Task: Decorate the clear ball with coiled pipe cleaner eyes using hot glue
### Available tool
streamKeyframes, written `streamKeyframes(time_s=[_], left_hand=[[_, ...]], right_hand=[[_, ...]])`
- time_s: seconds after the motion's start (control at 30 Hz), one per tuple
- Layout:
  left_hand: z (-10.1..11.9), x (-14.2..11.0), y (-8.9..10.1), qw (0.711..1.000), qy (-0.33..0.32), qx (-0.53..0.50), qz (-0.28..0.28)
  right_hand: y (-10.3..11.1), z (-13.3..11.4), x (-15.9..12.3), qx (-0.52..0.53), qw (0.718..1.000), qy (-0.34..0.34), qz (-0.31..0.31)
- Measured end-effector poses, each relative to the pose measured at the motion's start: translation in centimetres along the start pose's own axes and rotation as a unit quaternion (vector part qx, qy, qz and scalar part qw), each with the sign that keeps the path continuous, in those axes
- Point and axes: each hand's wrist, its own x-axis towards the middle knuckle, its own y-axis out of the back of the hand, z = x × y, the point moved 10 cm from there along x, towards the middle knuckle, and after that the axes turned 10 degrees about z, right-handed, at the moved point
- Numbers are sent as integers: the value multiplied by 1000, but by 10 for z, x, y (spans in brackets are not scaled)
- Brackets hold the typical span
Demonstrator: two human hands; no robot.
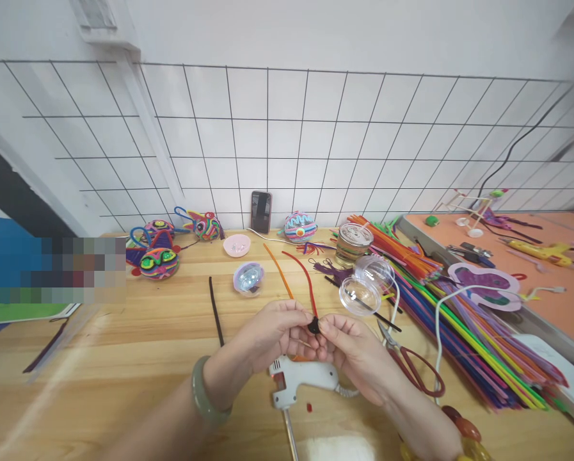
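My left hand (284, 326) and my right hand (347, 342) meet over the table's middle. Their fingertips pinch a small black rounded piece (313, 325) between them; its exact kind is too small to make out. A red pipe cleaner (307, 275) runs up to just behind that piece, and I cannot tell whether they touch. Beside it lies an orange pipe cleaner (278, 271), its near end hidden by my left hand. Beneath my hands a white hot glue gun (310, 376) rests on its side. A black pipe cleaner (214, 310) lies left of my hands.
Scissors (414, 371) and clear plastic shells (359, 296) lie right, near a jar (354, 243) and bundled colourful pipe cleaners (469, 339). Behind stand a phone (261, 211) and a striped ball (299, 227). Finished colourful figures (158, 262) sit left. A white cable (439, 339) crosses the right side.
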Motion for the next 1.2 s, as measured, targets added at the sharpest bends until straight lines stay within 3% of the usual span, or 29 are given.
streamKeyframes(time_s=[1.2], left_hand=[[0,1,1,1000,3,4,6]], right_hand=[[2,1,1,0,1000,2,14]])
